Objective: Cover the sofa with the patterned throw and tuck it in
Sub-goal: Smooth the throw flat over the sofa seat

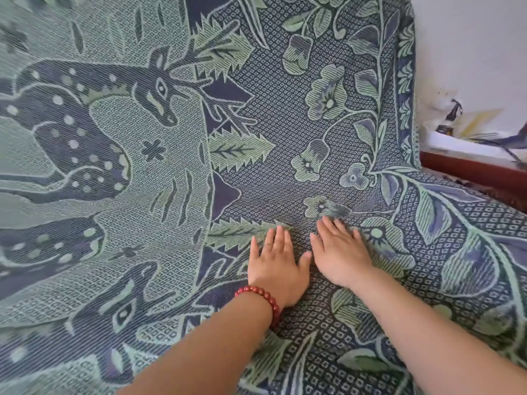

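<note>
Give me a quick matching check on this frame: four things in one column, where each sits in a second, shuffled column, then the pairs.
Things:
1. left hand
2. right hand
3. red bead bracelet
4. spotted deer motif

Places:
A. woven into the throw, upper left of the view
B. flat on the throw, beside a flower motif
C. around the left wrist
D. flat on the throw, fingertips at a jagged leaf motif

Pairs: 1-D, 2-B, 3-C, 4-A
</note>
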Demonstrator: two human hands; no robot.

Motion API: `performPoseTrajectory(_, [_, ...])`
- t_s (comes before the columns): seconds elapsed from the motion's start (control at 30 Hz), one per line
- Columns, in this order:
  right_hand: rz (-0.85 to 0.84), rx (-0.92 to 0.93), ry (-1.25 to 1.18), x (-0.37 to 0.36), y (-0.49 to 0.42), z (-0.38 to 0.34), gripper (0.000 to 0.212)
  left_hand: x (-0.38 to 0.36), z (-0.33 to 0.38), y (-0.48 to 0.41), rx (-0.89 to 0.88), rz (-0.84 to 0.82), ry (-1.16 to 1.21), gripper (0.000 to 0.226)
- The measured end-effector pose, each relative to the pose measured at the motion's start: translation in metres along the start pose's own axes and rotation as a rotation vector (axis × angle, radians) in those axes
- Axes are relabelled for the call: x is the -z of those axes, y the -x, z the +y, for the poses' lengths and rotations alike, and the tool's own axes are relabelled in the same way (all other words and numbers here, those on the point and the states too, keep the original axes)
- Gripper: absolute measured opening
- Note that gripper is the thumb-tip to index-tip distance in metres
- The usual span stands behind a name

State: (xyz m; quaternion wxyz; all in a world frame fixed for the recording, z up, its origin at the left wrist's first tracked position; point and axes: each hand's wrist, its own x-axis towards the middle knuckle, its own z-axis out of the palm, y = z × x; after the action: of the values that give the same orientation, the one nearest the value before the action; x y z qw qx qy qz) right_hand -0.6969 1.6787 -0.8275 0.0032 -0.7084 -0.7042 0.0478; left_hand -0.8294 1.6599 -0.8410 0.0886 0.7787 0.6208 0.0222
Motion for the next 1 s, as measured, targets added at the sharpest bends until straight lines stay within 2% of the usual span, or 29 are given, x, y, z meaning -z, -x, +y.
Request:
performPoseTrajectory(0.17, [-0.06,0.207,-0.168,-0.003,0.012,-0.064,0.056,0.019,-0.041,0.035,0.104,0.02,-0.037,0.063])
performPoseTrajectory(0.23, [-0.088,0.255,-0.163,-0.017,0.021,-0.074,0.057,0.014,-0.054,0.05,0.14,0.009,-0.058,0.064])
performPoseTrajectory(0.33, [-0.067,0.273,-0.08,-0.034,0.034,-0.07,0.058,-0.002,-0.057,0.066,0.164,0.009,-0.02,0.067])
performPoseTrajectory(0.53, [-0.037,0.256,-0.083,-0.04,0.052,-0.067,0.058,-0.008,-0.051,0.078,0.166,0.018,-0.045,0.068])
performPoseTrajectory(0.73, [0.013,0.316,-0.157,-0.012,0.068,-0.058,0.059,0.001,-0.051,0.111,0.074,0.063,-0.048,0.071])
performPoseTrajectory(0.8, [-0.015,0.337,-0.171,-0.016,0.08,-0.055,0.06,-0.005,-0.053,0.122,0.065,0.081,-0.062,0.073])
performPoseTrajectory(0.9, [-0.053,0.346,-0.053,-0.036,0.095,-0.057,0.065,-0.017,-0.05,0.13,0.063,0.072,-0.073,0.073])
performPoseTrajectory(1.0, [-0.084,0.344,-0.044,-0.036,0.095,-0.055,0.062,-0.014,-0.044,0.132,0.078,0.046,-0.081,0.071])
